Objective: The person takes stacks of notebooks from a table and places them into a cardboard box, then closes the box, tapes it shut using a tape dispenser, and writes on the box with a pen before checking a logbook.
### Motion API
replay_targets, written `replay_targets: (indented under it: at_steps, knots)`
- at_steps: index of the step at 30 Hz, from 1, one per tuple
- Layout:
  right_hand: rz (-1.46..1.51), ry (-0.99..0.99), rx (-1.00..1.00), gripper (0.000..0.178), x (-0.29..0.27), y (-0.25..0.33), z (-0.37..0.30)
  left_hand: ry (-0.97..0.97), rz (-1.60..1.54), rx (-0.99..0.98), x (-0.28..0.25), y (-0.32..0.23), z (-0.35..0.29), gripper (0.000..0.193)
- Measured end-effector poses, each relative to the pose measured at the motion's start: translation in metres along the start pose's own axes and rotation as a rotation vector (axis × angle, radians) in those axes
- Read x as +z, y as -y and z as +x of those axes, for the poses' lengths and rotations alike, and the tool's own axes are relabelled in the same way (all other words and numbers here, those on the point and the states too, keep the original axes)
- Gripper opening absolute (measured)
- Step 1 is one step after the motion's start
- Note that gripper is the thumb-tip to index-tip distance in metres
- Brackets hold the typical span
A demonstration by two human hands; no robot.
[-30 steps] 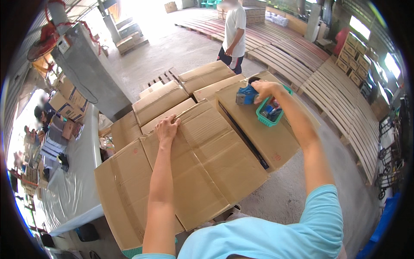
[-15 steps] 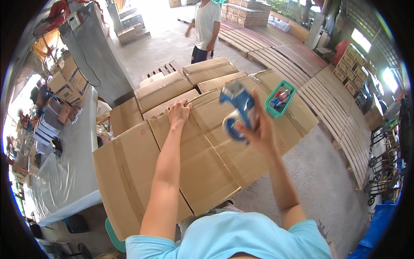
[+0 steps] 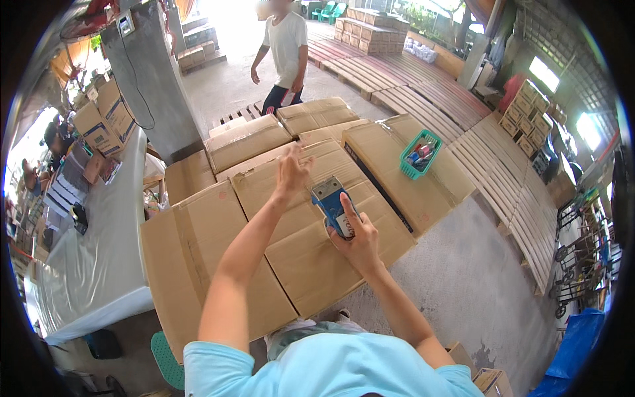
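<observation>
My right hand [image 3: 359, 246] grips a blue tape dispenser [image 3: 336, 210] with a metal front end, held low over the middle cardboard box [image 3: 317, 264]. My left hand [image 3: 291, 173] is just left of the dispenser, above the far part of the same box. Motion blurs its fingers, but they look spread, with nothing visible in them. A taped box [image 3: 188, 258] adjoins on the left. On the right box [image 3: 430, 198], beyond a dark gap, sits a green plastic basket [image 3: 415, 173] with small items inside.
More cartons [image 3: 251, 140] stand behind the middle box. A person in a white shirt [image 3: 286, 49] is beyond them. A plastic-covered table [image 3: 106, 231] runs along the left, by a grey pillar [image 3: 155, 92]. Wooden pallets [image 3: 493, 159] line the right.
My right hand has brought the dispenser down and leftward to the box. My left hand has lifted off the box's far edge. A dark gap now shows beside the right box. The person moved left.
</observation>
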State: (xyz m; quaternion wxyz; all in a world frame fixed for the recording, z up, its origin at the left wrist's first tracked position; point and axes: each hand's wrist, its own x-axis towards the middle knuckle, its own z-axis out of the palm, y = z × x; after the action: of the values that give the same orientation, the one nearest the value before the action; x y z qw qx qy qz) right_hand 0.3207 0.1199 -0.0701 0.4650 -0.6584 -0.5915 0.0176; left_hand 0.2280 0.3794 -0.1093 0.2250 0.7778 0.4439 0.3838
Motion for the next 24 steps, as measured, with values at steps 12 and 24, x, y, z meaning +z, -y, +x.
replay_targets:
  at_steps: [12, 24]
  knots:
    - [0.031, -0.082, -0.055, 0.078, -0.008, -0.001, -0.008, 0.821, 0.212, -0.25, -0.095, -0.162, -0.02, 0.07]
    - [-0.177, 0.261, 0.083, 0.074, 0.0, 0.034, 0.031, 0.555, -0.104, -0.247, -0.095, 0.031, 0.088, 0.019]
